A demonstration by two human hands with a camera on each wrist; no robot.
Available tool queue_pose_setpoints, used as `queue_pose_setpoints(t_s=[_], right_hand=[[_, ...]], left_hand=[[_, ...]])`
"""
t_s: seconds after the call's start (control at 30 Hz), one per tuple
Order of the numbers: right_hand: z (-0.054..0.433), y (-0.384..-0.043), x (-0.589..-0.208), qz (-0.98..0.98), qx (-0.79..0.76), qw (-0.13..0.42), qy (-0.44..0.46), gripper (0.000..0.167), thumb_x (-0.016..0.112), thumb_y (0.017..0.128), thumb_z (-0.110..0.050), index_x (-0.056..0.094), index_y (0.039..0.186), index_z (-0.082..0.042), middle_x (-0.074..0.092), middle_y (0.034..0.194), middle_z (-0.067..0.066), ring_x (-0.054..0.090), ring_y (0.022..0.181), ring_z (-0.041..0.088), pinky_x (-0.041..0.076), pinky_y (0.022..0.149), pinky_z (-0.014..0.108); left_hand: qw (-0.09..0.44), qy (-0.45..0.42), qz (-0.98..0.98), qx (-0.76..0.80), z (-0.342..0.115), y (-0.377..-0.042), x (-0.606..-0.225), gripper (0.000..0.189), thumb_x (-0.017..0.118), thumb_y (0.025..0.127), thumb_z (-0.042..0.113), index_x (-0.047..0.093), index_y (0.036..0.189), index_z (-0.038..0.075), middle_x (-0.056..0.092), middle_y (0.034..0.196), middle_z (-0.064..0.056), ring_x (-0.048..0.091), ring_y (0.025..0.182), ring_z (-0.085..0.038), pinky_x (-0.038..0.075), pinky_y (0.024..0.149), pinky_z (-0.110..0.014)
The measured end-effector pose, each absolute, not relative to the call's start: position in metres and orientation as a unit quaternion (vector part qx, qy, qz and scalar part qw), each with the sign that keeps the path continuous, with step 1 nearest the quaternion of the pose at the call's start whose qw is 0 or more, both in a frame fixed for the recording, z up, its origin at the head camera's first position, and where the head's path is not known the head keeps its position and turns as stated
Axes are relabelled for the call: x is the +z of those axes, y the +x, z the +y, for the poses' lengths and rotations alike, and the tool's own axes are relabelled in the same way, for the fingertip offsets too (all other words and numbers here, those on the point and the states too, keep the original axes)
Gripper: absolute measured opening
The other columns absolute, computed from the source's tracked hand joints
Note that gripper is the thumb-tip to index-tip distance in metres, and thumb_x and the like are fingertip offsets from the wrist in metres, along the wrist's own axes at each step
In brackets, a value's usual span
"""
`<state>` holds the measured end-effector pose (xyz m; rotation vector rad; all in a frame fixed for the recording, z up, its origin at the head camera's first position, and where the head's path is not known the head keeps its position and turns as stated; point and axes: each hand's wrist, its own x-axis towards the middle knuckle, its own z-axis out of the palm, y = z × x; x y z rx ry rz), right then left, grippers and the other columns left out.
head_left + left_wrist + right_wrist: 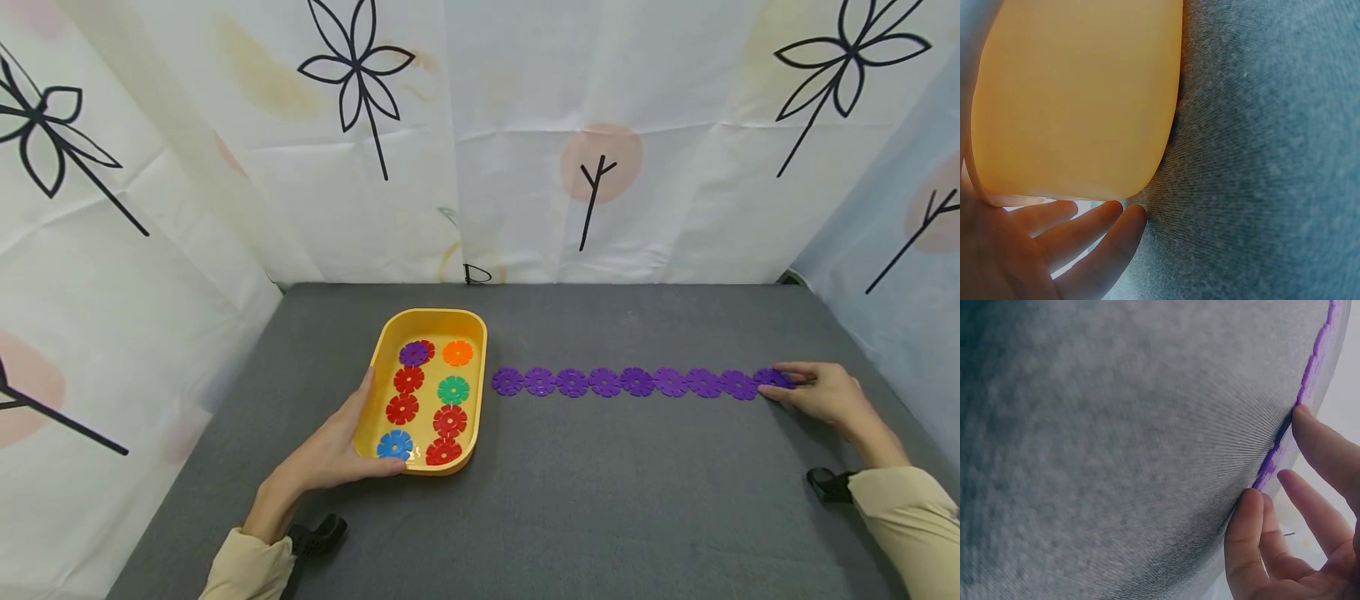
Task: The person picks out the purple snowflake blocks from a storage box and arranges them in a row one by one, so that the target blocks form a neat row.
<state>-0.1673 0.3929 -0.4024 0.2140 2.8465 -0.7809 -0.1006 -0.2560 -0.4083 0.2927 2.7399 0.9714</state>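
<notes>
A row of several purple notched building discs (604,382) lies in a nearly straight line on the grey cloth. At its right end my right hand (828,394) pinches the last disc (772,379) between thumb and fingertips; the right wrist view shows the fingertips (1249,503) on the purple edge. My left hand (330,442) grips the yellow tray (480,392) at its near left corner, thumb along the front wall and fingers along the left side. Loose discs inside the tray are red (450,421), blue (394,444), green (453,390), orange (457,353) and purple (414,354).
Grey cloth (600,517) covers the table. White patterned curtain (517,200) hangs along the back and left, with a bluish-white sheet (900,242) on the right. Black straps (318,535) sit at both wrists beside beige sleeves.
</notes>
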Motion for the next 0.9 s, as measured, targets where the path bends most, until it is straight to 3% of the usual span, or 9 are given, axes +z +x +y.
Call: queue_pose_setpoints(t_s=[0.13, 0.4, 0.7, 0.9], right_hand=[[0.389, -0.167, -0.397, 0.957, -0.264, 0.096, 0.076, 0.073, 0.061, 0.102, -0.041, 0.042, 0.143, 0.016, 0.039, 0.140, 0.049, 0.039, 0.122, 0.067, 0.041, 0.091, 0.072], [0.353, -0.174, -0.375, 0.948, -0.314, 0.045, 0.020, 0.066, 0.060, 0.103, -0.037, 0.045, 0.146, 0.011, 0.042, 0.143, 0.046, 0.046, 0.123, 0.061, 0.048, 0.087, 0.067], [0.265, -0.185, -0.347, 0.929, -0.363, 0.035, -0.066, 0.059, 0.065, 0.101, -0.034, 0.051, 0.147, 0.001, 0.053, 0.144, 0.035, 0.050, 0.130, 0.053, 0.047, 0.098, 0.068], [0.205, -0.190, -0.338, 0.913, -0.380, 0.035, -0.145, 0.051, 0.069, 0.099, -0.026, 0.058, 0.143, -0.003, 0.058, 0.141, 0.029, 0.056, 0.126, 0.047, 0.051, 0.100, 0.061]], left_hand=[[0.110, 0.099, 0.932, 0.330, -0.257, -0.100, -0.409, 0.135, 0.084, 0.073, 0.060, -0.008, 0.165, 0.021, 0.020, 0.168, -0.016, 0.043, 0.136, -0.032, 0.053, 0.105, -0.046], [0.111, 0.099, 0.933, 0.329, -0.257, -0.100, -0.408, 0.135, 0.083, 0.073, 0.060, -0.007, 0.165, 0.019, 0.020, 0.168, -0.016, 0.042, 0.137, -0.033, 0.051, 0.107, -0.048], [0.115, 0.093, 0.933, 0.329, -0.257, -0.100, -0.408, 0.135, 0.083, 0.073, 0.061, -0.007, 0.165, 0.021, 0.021, 0.167, -0.016, 0.042, 0.138, -0.034, 0.053, 0.105, -0.046], [0.114, 0.093, 0.933, 0.330, -0.256, -0.100, -0.408, 0.136, 0.083, 0.072, 0.062, -0.007, 0.165, 0.021, 0.020, 0.168, -0.016, 0.041, 0.139, -0.034, 0.053, 0.106, -0.047]])
